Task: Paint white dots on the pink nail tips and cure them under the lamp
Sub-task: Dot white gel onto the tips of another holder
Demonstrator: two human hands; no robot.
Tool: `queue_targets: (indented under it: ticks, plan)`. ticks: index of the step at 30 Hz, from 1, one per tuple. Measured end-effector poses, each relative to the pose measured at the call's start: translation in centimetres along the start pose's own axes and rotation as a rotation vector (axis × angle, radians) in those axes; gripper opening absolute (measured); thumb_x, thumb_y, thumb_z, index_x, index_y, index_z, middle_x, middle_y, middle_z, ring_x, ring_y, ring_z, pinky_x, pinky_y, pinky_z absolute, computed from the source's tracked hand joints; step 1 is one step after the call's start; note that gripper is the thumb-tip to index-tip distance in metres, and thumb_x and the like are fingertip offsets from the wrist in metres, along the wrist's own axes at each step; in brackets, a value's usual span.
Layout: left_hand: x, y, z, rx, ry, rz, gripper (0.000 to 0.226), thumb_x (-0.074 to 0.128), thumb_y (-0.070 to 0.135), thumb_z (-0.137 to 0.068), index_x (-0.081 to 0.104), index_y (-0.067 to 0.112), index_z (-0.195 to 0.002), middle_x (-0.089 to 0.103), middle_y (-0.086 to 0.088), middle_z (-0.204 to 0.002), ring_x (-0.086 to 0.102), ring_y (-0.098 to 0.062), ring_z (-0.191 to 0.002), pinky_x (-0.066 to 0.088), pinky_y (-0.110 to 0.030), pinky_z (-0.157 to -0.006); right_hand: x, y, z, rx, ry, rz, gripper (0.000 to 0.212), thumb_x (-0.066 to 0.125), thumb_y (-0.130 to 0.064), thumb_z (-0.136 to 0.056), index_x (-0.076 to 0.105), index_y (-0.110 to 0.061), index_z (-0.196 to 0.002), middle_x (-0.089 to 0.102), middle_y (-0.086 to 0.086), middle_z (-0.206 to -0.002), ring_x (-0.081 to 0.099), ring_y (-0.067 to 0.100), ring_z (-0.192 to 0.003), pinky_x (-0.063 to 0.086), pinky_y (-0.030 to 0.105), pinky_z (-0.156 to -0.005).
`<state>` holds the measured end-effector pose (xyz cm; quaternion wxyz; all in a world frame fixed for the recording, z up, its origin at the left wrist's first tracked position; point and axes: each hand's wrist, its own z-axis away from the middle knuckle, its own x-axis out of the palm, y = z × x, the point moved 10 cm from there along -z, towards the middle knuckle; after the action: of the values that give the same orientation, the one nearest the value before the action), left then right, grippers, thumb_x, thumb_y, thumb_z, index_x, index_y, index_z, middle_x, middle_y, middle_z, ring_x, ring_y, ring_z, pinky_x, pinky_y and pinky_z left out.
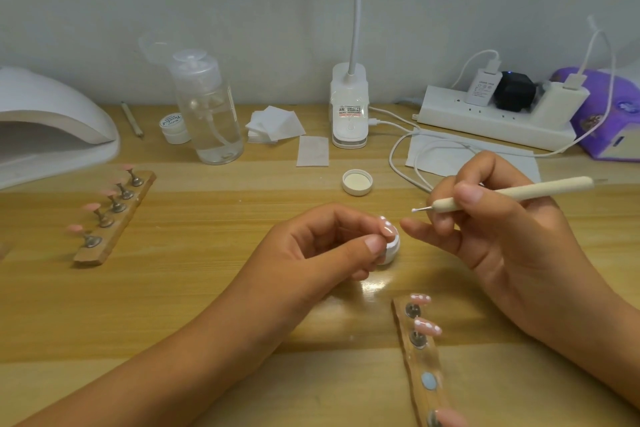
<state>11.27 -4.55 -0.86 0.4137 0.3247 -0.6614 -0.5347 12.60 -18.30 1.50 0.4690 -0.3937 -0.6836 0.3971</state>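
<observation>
My left hand (322,250) pinches a pink nail tip (386,228) with white dots between thumb and forefinger, right over a small open white paint jar (392,251). My right hand (502,232) grips a cream dotting pen (512,193); its white-loaded point (414,210) hovers just right of that tip. A wooden holder (420,360) at the front right carries two dotted pink tips (420,298) (428,326) and has a bare blue mount. A second holder (114,218) at the left bears several plain pink tips. The white curing lamp (52,128) sits far left.
The jar's lid (357,182) lies upturned mid-table. Behind stand a clear pump bottle (207,107), a small white pot (174,128), cotton pads (273,125), a clip desk lamp (349,107), a power strip (485,118) with trailing white cables, and a purple box (609,114).
</observation>
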Motion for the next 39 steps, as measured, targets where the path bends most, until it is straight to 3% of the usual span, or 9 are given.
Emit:
queue_targets:
  ticks: [3,18,26,39]
  plan:
    - [0.1,0.2,0.1,0.009,-0.005,-0.015,0.009,0.071,0.021,-0.076,0.074,0.025,-0.083,0.069,0.011,-0.076,0.062,0.0,-0.07,0.049,-0.014,-0.068,0.5,-0.1,0.1,-0.006,-0.042,-0.014,0.009,0.062,-0.016,-0.074,0.058,-0.019,-0.067,0.058,0.001,-0.065,0.058,0.009,-0.061,0.057,0.034,-0.074]
    - [0.5,0.6,0.1,0.027,-0.005,-0.026,0.007,0.063,0.008,-0.08,0.069,0.011,-0.083,0.068,0.01,-0.073,0.06,0.001,-0.066,0.047,-0.011,-0.066,1.3,0.1,0.2,-0.008,-0.116,-0.03,0.009,0.06,-0.012,-0.075,0.057,-0.017,-0.069,0.056,0.0,-0.063,0.06,0.009,-0.06,0.058,0.031,-0.07]
    - [0.5,0.5,0.1,0.006,0.005,-0.052,0.012,0.065,0.012,-0.078,0.074,0.021,-0.078,0.069,0.01,-0.073,0.06,0.001,-0.068,0.047,-0.012,-0.065,1.7,0.2,0.4,0.002,-0.153,-0.024,0.011,0.06,-0.01,-0.076,0.059,-0.018,-0.069,0.059,-0.001,-0.065,0.064,0.008,-0.062,0.057,0.027,-0.069]
    - [0.5,0.6,0.2,0.006,0.012,-0.048,0.012,0.066,0.011,-0.077,0.074,0.019,-0.076,0.069,0.01,-0.073,0.061,0.0,-0.066,0.047,-0.011,-0.065,1.7,0.3,0.4,0.014,-0.157,-0.002,0.01,0.06,-0.01,-0.075,0.057,-0.018,-0.07,0.058,-0.001,-0.066,0.063,0.007,-0.062,0.056,0.026,-0.069]
